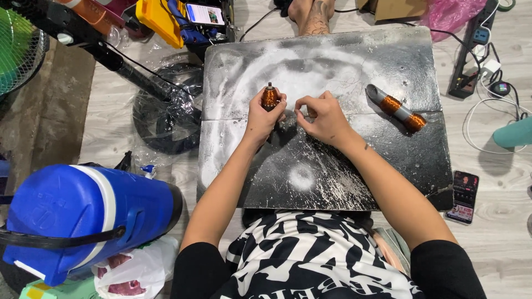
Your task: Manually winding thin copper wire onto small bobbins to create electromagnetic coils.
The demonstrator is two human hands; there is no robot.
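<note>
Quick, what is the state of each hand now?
Left hand: closed on a copper coil.
Right hand: fingers pinched together; what they hold cannot be told.

Pale wood-look floor [501, 232] under a scuffed black work board [354, 166], blue cooler [83, 216] at left, green fan [16, 50].

Copper-orange coil [270, 97] on black, white-smeared board [388, 61]; blue/white cooler [83, 213]; black & white patterned shirt [299, 254].

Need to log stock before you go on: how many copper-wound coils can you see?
2. One copper coil is held in the left hand over the black board; a longer coil piece lies right of the right hand. Others may be hidden.
</note>
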